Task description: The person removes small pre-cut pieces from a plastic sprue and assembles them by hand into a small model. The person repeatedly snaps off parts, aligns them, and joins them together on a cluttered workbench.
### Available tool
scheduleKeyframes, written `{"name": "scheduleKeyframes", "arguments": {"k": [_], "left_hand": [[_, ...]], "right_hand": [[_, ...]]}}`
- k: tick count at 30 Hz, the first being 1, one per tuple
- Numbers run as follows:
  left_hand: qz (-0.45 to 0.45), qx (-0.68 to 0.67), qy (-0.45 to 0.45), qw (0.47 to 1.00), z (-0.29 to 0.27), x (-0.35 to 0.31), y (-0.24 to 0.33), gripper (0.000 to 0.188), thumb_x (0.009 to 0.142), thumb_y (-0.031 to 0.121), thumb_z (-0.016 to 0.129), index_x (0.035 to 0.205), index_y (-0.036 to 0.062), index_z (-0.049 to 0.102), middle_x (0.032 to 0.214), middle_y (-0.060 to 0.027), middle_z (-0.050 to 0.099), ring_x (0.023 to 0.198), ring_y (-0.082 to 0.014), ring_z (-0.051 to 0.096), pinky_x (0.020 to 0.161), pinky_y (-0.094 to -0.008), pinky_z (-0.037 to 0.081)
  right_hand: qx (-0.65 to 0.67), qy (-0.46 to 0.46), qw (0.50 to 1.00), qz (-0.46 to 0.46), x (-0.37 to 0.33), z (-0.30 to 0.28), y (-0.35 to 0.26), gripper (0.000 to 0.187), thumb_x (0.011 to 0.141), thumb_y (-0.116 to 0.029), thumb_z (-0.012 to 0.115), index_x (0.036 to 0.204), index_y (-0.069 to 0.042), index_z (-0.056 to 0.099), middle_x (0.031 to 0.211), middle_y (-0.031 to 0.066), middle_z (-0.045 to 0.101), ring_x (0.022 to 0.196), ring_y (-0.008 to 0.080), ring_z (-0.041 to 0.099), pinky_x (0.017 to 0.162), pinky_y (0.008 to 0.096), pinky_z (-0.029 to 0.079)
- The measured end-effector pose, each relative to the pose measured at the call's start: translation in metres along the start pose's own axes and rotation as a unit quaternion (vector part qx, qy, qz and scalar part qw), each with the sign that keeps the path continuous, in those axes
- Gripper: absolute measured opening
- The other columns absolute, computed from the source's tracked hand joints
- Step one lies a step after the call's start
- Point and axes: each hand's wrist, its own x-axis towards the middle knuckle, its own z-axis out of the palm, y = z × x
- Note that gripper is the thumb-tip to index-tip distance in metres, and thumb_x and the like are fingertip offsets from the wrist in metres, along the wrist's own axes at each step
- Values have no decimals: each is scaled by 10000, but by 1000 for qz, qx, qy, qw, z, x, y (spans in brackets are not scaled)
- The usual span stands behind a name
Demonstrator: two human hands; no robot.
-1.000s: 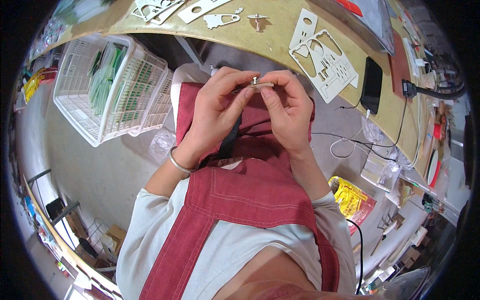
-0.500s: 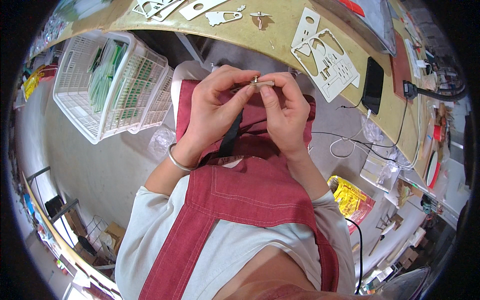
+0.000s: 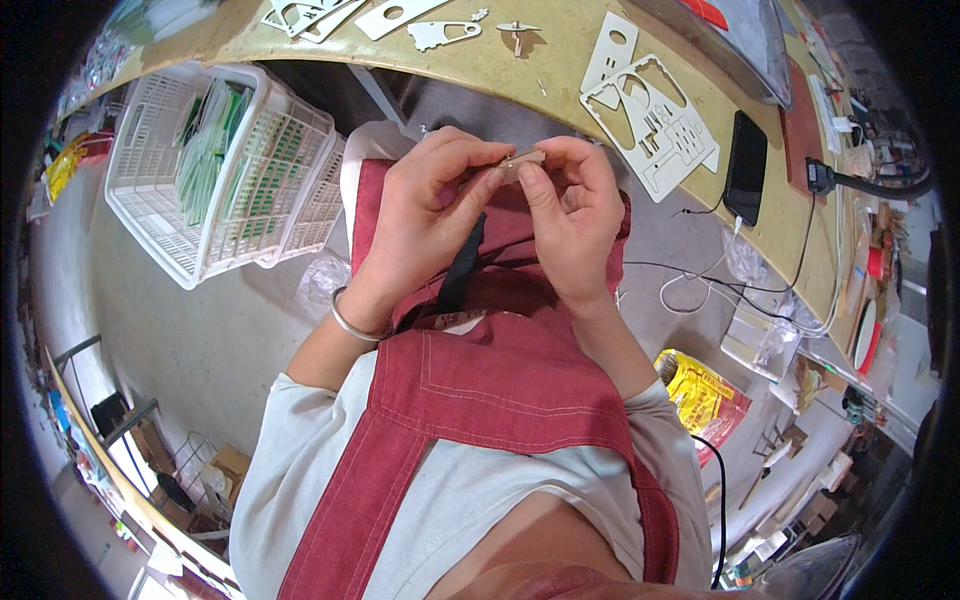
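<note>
Over my lap, in front of the table edge, a small tan wooden piece [image 3: 524,160] is pinched between my two hands. My left hand [image 3: 436,200] grips its left end with thumb and forefinger. At its right end, my right hand [image 3: 574,215] closes on it the same way, with the thumb on the near side. Fingertips cover much of the piece, so its full shape is hidden. On the table beyond lie a small assembled wooden part [image 3: 518,30] and a flat toothed cutout [image 3: 444,36].
Die-cut pale sheets [image 3: 655,125] and a black phone [image 3: 745,170] with cables lie on the table at right. A white plastic basket [image 3: 215,170] holding green-edged packets stands at left. On the floor at right is a yellow and red bag [image 3: 700,395].
The small piece has turned between my fingertips, and its broader side now shows. A small brass-coloured bit seen on top of it earlier no longer shows clearly. Both hands stay nearly in place.
</note>
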Motion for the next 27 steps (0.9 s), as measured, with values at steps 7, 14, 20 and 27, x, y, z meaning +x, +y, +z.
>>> {"name": "scheduleKeyframes", "arguments": {"k": [7, 14, 20, 27], "left_hand": [[-25, -18, -10, 999, 2, 0, -9, 163, 981, 23, 717, 1138, -14, 735, 1021, -72, 703, 949, -159, 668, 836, -286, 522], [-40, -39, -16, 998, 2, -1, -15, 154, 994, 1, 689, 1144, -19, 715, 1038, -72, 691, 950, -149, 657, 844, -280, 520], [-7, -43, 31, 999, 9, -1, -24, 136, 959, 35, 727, 1090, 0, 717, 921, -82, 638, 839, -184, 617, 727, -296, 499], [-51, -103, 32, 993, -6, 5, -17, 281, 978, 112, 745, 1241, 17, 728, 1033, -56, 649, 941, -147, 608, 841, -282, 493]], "right_hand": [[-34, -24, 999, -4, 1, -6, 8, 165, 1022, -40, 694, 1159, 7, 614, 1044, 36, 663, 937, 92, 641, 842, 247, 535], [-2, -33, 999, 18, 4, -5, 11, 168, 1025, -33, 687, 1162, 4, 596, 1036, 34, 660, 918, 82, 629, 827, 245, 532], [57, -48, 996, 39, 11, -3, 16, 169, 1020, -14, 682, 1163, 14, 595, 1045, 47, 672, 932, 95, 649, 836, 251, 547], [127, -34, 985, 113, 30, 7, 18, 183, 1007, -9, 698, 1163, 22, 607, 1067, 68, 695, 948, 109, 677, 860, 262, 575]]}}
